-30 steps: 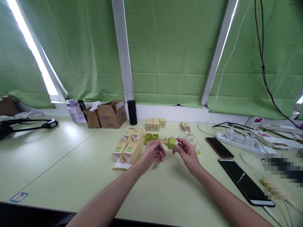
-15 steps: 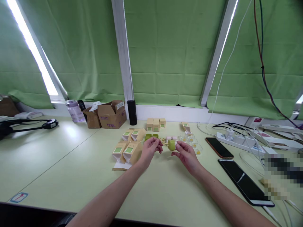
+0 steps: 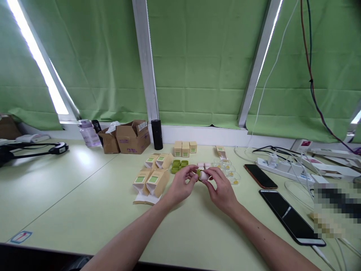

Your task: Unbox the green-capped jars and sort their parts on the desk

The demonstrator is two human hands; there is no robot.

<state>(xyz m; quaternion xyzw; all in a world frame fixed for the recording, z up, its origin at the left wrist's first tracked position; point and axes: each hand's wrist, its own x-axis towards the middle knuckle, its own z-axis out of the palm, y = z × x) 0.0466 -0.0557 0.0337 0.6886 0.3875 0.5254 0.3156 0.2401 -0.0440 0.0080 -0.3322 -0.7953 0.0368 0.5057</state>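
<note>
My left hand [image 3: 180, 185] and my right hand [image 3: 220, 188] meet over the pale green table [image 3: 84, 195], fingers curled. Between their fingertips is a small green case with a pale pink piece [image 3: 202, 174]; both hands pinch it. Just behind lie several green cases [image 3: 178, 165], small pink pieces [image 3: 203, 165] and clear plastic shells with yellow bits [image 3: 229, 171]. To the left of my left hand lie tan cartons with green labels [image 3: 153, 180].
Three upright tan cartons [image 3: 185, 148] stand at the back, near a black cylinder [image 3: 156, 134], brown cardboard boxes [image 3: 132, 136] and a bottle [image 3: 88, 132]. Two phones [image 3: 261, 175] [image 3: 290, 216], a power strip [image 3: 284, 165] and cables lie right. A black lamp arm [image 3: 34, 148] lies left.
The hands have come together: the right hand has drawn the green case closer to the left hand, and both now pinch it with a pink piece on it.
</note>
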